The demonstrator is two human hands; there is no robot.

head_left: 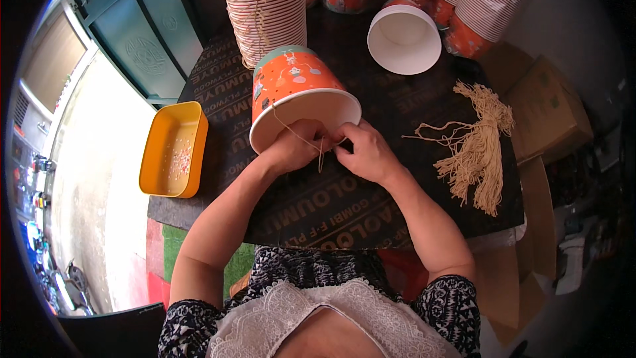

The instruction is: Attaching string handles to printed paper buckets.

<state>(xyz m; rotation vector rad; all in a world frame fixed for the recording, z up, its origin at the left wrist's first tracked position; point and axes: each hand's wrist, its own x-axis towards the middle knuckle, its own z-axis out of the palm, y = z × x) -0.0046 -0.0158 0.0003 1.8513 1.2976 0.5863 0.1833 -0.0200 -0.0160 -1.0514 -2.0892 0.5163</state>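
An orange paper bucket (298, 79) with a green base band and white rim lies tilted on the table, its mouth toward me. A thin beige string (291, 128) runs from its side over the rim to my fingers, and a short end hangs down. My left hand (297, 147) reaches into the mouth, its fingers closed at the string and partly hidden. My right hand (366, 151) pinches the string at the right side of the rim, thumb and forefinger together.
A tall stack of buckets (265, 16) stands behind, strings hanging along it. A white-lined bucket (404, 40) lies near wrapped stacks (493, 0). A bundle of strings (474, 149) lies right on the black table (291, 215). At left sits a yellow tray (173, 152) with small bits; cardboard boxes (550, 109) stand right.
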